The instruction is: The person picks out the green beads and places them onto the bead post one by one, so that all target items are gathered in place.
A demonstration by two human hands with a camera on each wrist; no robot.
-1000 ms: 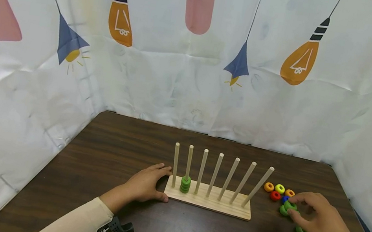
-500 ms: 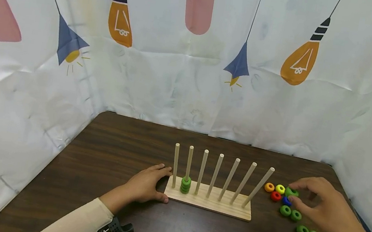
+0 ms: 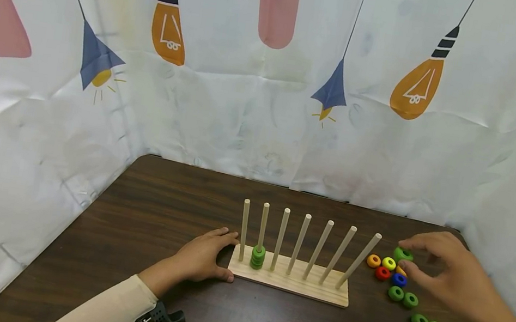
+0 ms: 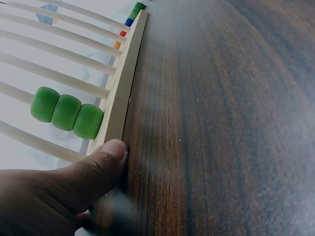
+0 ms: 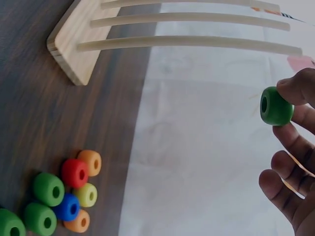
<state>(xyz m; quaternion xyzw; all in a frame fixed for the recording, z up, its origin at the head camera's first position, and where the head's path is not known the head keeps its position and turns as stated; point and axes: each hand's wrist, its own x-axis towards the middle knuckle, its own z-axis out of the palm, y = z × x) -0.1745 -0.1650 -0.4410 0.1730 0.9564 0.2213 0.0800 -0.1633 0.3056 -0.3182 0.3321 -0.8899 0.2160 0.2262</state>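
1. A person's right hand [image 3: 455, 285] pinches a green barrel-shaped bead [image 5: 279, 105] (its hole shows in the right wrist view) between thumb and fingertips, raised above the wood-grain table [image 3: 164, 192].
2. The left hand [image 3: 202, 255] grips the left end of a seven-peg wooden rack [image 3: 281, 278], thumb against the front edge.
3. Three stacked green beads [image 4: 67, 112] sit on the rack's second peg from the left.
4. Right of the rack lie loose beads: two orange beads [image 5: 88, 157], a yellow bead [image 5: 82, 196], a red bead [image 5: 70, 171], a blue bead [image 5: 62, 211] and four loose green beads [image 5: 43, 187].
5. Behind hangs a white curtain [image 3: 262, 128] printed with lamps and bulbs.
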